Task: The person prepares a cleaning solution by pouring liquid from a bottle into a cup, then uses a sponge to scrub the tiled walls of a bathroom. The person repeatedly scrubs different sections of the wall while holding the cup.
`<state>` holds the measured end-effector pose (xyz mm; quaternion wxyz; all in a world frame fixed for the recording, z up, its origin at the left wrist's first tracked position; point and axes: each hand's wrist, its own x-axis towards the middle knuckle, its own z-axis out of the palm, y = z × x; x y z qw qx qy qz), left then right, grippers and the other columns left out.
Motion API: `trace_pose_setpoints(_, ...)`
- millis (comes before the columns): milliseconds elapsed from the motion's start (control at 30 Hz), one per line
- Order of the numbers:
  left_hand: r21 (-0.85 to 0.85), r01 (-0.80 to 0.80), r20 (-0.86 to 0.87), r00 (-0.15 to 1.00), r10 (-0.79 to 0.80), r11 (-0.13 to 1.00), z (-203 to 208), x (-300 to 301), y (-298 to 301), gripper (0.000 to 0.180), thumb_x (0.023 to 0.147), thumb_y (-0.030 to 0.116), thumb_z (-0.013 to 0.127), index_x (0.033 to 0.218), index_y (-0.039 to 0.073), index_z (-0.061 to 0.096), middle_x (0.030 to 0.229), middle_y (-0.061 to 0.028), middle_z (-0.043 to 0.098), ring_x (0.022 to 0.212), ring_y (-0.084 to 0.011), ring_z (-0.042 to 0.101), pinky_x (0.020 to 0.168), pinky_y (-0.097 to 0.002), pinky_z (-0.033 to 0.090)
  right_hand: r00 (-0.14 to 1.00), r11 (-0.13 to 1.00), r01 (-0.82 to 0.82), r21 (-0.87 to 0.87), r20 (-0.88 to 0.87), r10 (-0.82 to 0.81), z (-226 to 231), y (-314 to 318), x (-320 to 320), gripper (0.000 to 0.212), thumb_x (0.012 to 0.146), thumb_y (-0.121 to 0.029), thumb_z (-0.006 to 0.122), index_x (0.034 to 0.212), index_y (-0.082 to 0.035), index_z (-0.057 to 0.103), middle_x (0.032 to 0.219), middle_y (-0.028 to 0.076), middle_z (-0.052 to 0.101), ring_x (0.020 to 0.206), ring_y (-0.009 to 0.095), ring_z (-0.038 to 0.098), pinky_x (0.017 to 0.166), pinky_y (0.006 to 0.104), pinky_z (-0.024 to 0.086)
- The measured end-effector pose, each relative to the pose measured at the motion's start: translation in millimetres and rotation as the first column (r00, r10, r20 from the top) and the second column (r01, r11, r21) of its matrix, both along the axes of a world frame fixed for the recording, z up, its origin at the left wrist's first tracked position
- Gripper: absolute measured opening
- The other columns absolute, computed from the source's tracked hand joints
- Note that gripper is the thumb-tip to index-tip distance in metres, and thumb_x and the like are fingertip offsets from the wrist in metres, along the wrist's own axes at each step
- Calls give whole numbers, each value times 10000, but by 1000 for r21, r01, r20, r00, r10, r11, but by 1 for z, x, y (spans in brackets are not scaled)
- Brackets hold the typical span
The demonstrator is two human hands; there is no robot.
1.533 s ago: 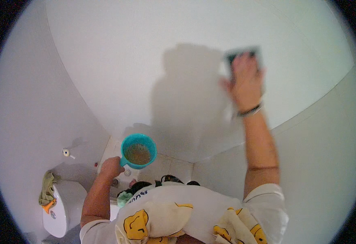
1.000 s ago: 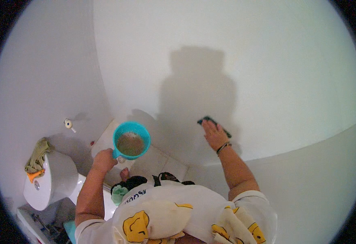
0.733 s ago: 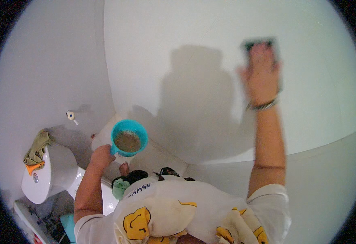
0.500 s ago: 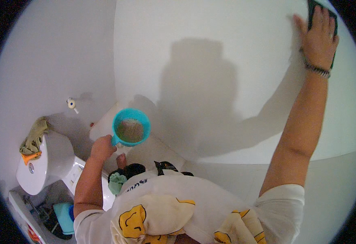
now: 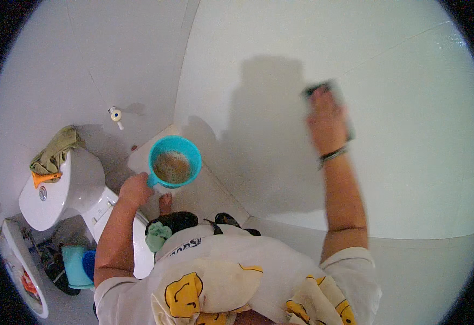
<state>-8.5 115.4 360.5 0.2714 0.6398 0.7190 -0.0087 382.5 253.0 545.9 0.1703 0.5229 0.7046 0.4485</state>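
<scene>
Right hand (image 5: 326,122) raised against the white tiled wall (image 5: 399,81), fingers spread fairly flat and pressing a dark scrubbing pad (image 5: 329,89) onto the tile. Hand and pad are motion-blurred, so exact finger spacing is hard to read; only the pad's top edge and right side show past the hand (shape unclear, looks rectangular). A thin bracelet (image 5: 332,155) sits on that wrist.

Left hand (image 5: 135,189) closed in a fist around the handle of a turquoise plastic dipper (image 5: 175,161), held out level at about waist height, near the wall corner. The dipper holds murky brownish liquid. The handle itself is almost wholly covered by the fingers.

The white toilet (image 5: 72,187) is at lower left, its cistern topped with an olive-green rag (image 5: 55,151) and something orange tucked beneath it (can't tell what). A small white wall tap (image 5: 116,115) sticks out above it. A blue container (image 5: 77,265) sits on the floor beside the toilet base, partly behind the left forearm. A bare foot (image 5: 165,203) shows below the dipper; black clothing (image 5: 177,221) hides the rest of the legs. A white shirt with yellow prints (image 5: 237,276) fills the bottom, cut off by the frame. The person's shadow falls on the wall between the hands.
</scene>
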Motion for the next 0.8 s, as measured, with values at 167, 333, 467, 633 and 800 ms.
trace_pose_setpoints(167,17,31,20,999,-31,999,1,0,4,342,610,209,641,878,36,519,816,-180,579,809,-340,555,706,-421,444,974,759,-182,625,221,51,231,30,-16,619,787,-514,390,1254,-115,311,1307,66,302,1199,227,286,925,485,266)
trace_pose_setpoints(333,55,41,89,995,-46,998,5,4,15,342,606,195,623,895,41,522,818,-182,578,807,-338,556,712,-416,445,977,755,-81,651,200,-67,223,39,-40,680,747,-548,418,1242,-91,328,1293,84,320,1195,238,290,920,479,272)
trace_pose_setpoints(467,-20,-22,92,995,24,1000,7,-1,12,332,610,187,606,898,40,528,834,-179,578,812,-341,557,716,-414,445,992,992,-108,68,-63,112,32,45,-64,768,698,-502,519,1269,-55,267,1319,107,262,1209,232,251,925,457,262)
trace_pose_setpoints(633,-109,-40,95,994,50,993,6,-1,25,311,636,189,591,901,37,535,850,-177,580,826,-334,558,731,-414,445,992,905,-124,-407,-42,116,-116,43,-45,631,761,-268,474,1283,-20,220,1349,76,217,1237,190,213,979,385,203)
trace_pose_setpoints(800,-98,-64,159,984,79,993,-5,-35,34,291,652,189,590,892,34,537,856,-180,579,820,-334,561,722,-422,444,961,977,-169,-127,-240,135,1,90,-81,535,755,-194,460,1246,-46,305,1313,82,288,1211,195,269,971,421,216)
